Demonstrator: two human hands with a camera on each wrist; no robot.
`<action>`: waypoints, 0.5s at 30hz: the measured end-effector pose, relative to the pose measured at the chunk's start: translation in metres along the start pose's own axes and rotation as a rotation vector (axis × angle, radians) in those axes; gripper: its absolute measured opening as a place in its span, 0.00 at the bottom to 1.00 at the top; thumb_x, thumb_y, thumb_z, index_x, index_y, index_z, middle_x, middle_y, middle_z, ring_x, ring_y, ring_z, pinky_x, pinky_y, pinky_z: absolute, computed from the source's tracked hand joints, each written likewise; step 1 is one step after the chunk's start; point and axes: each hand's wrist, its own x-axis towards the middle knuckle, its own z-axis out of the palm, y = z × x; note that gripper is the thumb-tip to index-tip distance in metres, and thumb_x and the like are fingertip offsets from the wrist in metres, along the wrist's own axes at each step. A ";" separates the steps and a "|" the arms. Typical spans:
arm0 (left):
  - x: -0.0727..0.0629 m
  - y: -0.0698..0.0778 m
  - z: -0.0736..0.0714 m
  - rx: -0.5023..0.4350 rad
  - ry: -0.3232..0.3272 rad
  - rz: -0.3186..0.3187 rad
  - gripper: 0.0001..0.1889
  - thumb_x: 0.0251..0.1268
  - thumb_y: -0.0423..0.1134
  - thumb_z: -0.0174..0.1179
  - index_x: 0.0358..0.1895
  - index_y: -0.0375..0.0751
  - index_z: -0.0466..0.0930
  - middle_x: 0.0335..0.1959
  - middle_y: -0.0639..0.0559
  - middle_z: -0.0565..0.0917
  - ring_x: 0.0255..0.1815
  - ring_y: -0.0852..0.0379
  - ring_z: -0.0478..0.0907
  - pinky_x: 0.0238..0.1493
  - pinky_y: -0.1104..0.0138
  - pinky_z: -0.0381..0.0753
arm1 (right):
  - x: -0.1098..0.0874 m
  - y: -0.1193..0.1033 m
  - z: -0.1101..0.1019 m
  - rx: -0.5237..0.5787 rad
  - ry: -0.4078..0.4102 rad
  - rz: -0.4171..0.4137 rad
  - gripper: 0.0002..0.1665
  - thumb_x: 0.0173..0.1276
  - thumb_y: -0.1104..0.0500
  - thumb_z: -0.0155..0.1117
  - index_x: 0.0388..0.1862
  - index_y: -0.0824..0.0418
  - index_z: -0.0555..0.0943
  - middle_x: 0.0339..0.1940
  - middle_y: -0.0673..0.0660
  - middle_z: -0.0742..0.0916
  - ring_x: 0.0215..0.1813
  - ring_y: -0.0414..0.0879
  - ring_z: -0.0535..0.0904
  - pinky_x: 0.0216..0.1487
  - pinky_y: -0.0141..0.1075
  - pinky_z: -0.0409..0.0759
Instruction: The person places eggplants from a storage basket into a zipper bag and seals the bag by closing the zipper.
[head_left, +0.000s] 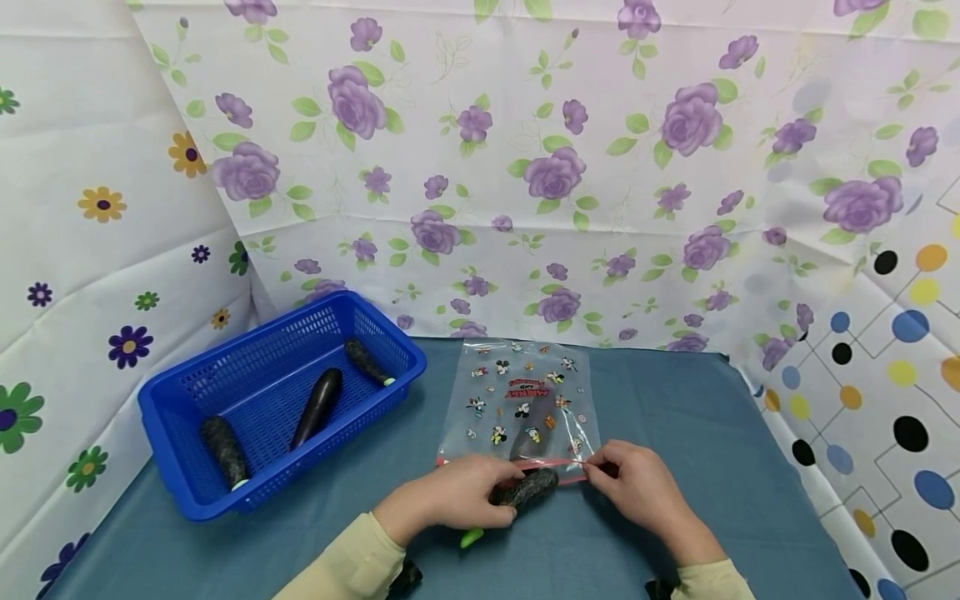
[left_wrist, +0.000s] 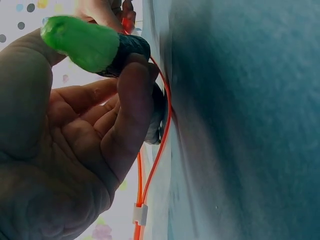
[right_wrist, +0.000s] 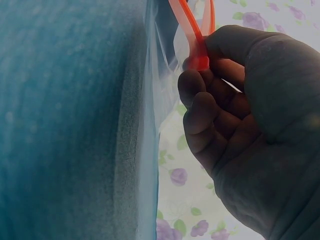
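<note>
The dark green, bumpy, cucumber-like vegetable with a bright green end (head_left: 534, 487) is at the mouth of the clear plastic bag with cartoon prints and a red zip edge (head_left: 517, 383); you cannot tell whether its tip is past the lips. Your left grip (head_left: 468, 493) holds it near the green end, while your right grip (head_left: 637, 483) pinches the red edge at the bag's right corner. If that pinch slips, the limp film could sag and close the gap. A tip aimed too high or low might catch a lip and shove the bag along the blue-green, cloth-covered bench (head_left: 675, 400). The dark, elongated shape inside the bag (head_left: 534, 429) may block the way if met head-on. The blue, rectangular, perforated plastic basket (head_left: 281, 333) sits well apart to the left, so snagging it seems unlikely.
</note>
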 end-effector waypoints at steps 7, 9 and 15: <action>0.000 0.002 0.002 0.000 -0.004 -0.028 0.25 0.75 0.47 0.70 0.71 0.42 0.85 0.47 0.64 0.85 0.42 0.67 0.78 0.49 0.70 0.79 | 0.000 0.001 0.000 -0.001 0.007 -0.010 0.12 0.71 0.61 0.82 0.32 0.44 0.91 0.30 0.37 0.83 0.30 0.30 0.75 0.33 0.35 0.79; 0.000 0.003 0.002 0.008 -0.004 -0.042 0.25 0.75 0.47 0.70 0.70 0.41 0.85 0.47 0.63 0.85 0.41 0.67 0.77 0.48 0.70 0.79 | 0.000 0.001 0.000 -0.004 0.008 -0.008 0.12 0.71 0.61 0.82 0.32 0.43 0.91 0.30 0.37 0.83 0.30 0.30 0.75 0.34 0.35 0.79; 0.000 0.006 0.003 0.032 0.008 -0.078 0.24 0.74 0.46 0.70 0.68 0.40 0.86 0.48 0.60 0.87 0.42 0.67 0.78 0.52 0.68 0.80 | 0.001 0.000 0.000 -0.007 0.006 -0.001 0.12 0.71 0.61 0.82 0.32 0.44 0.91 0.31 0.37 0.83 0.31 0.31 0.76 0.34 0.35 0.79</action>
